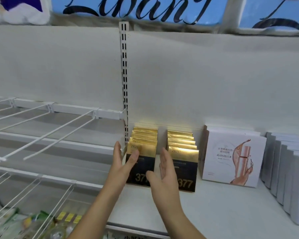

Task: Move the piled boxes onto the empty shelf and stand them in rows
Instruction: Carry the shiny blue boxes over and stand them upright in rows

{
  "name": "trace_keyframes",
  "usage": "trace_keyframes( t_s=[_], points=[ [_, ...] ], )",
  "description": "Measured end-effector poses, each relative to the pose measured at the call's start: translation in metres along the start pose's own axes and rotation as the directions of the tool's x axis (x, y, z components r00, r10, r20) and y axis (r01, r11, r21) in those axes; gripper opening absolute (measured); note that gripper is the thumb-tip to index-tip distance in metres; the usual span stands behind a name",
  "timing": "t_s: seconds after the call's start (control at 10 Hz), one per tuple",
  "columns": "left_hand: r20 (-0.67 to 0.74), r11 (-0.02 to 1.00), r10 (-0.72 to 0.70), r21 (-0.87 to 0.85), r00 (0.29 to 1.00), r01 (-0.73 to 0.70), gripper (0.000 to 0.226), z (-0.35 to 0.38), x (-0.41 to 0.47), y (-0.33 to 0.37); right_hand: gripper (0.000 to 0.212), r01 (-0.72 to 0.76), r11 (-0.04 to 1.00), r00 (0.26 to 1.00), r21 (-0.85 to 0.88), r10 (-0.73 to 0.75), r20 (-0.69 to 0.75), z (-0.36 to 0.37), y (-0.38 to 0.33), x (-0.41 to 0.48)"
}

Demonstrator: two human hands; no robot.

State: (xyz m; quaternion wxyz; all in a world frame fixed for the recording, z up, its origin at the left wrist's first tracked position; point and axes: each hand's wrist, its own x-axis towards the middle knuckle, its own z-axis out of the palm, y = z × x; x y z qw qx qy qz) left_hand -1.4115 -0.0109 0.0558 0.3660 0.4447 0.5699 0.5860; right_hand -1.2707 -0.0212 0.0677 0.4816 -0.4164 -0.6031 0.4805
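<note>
Flanking the left row of boxes [143, 147] at the back-left corner of the shelf [214, 213] with left grip [123, 163] and right grip [165, 171] spread flat, holding nothing. Probably light, stiff, glossy card; best squeezed by the sides.

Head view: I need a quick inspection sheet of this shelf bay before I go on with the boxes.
Surface: white shelf, bare in front of the rows.
Job's things: left row and right row of gold-and-black boxes, standing upright with a gap between them.
Clutter: nothing seen.
Hands: left hand open at the left row's front box; right hand open in front of the gap; neither holds anything.
Cables: nothing seen.
Surroundings: white boxes and grey boxes stand to the right; wire pegs to the left, packets below them; blue sign above.
</note>
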Motion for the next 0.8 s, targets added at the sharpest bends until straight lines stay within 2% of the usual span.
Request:
trace_keyframes(
  t_s=[0.1, 0.2, 0.3, 0.4, 0.6, 0.7, 0.8],
  points=[
    [0.086, 0.999, -0.036, -0.009, 0.996, 0.037, 0.147, -0.001, 0.009, -0.008, 0.085, -0.076, 0.996, 0.997, -0.041, 0.076, 0.012, 0.009, 0.006, 0.006],
    [0.090, 1.000, -0.017, 0.011, 0.996, 0.016, 0.088, 0.001, 0.018, -0.014, 0.076, -0.115, 0.993, 0.993, -0.036, 0.117, 0.033, 0.016, 0.010, 0.017],
    [0.118, 1.000, -0.017, -0.020, 0.993, 0.020, 0.064, 0.001, 0.022, -0.020, 0.068, -0.171, 0.985, 0.985, 0.007, 0.171, 0.000, 0.023, 0.021, 0.031],
    [0.111, 1.000, 0.010, 0.016, 0.994, -0.012, 0.061, 0.003, 0.024, -0.027, 0.068, -0.202, 0.979, 0.979, 0.025, 0.202, -0.012, 0.027, 0.027, 0.039],
    [0.044, 0.997, 0.052, 0.060, 0.998, -0.054, 0.052, 0.006, 0.026, -0.030, 0.074, -0.203, 0.978, 0.979, -0.053, 0.202, -0.016, 0.026, 0.026, 0.031],
    [-0.003, 0.997, 0.024, 0.076, 1.000, -0.024, 0.068, 0.006, 0.026, -0.032, 0.081, -0.157, 0.981, 0.987, -0.110, 0.160, 0.022, 0.021, 0.018, 0.016],
    [-0.098, 0.974, 0.056, 0.226, 0.994, -0.033, 0.092, 0.003, 0.018, -0.024, 0.085, -0.072, 0.978, 0.991, -0.194, 0.092, 0.095, 0.006, -0.001, -0.016]
  ],
)
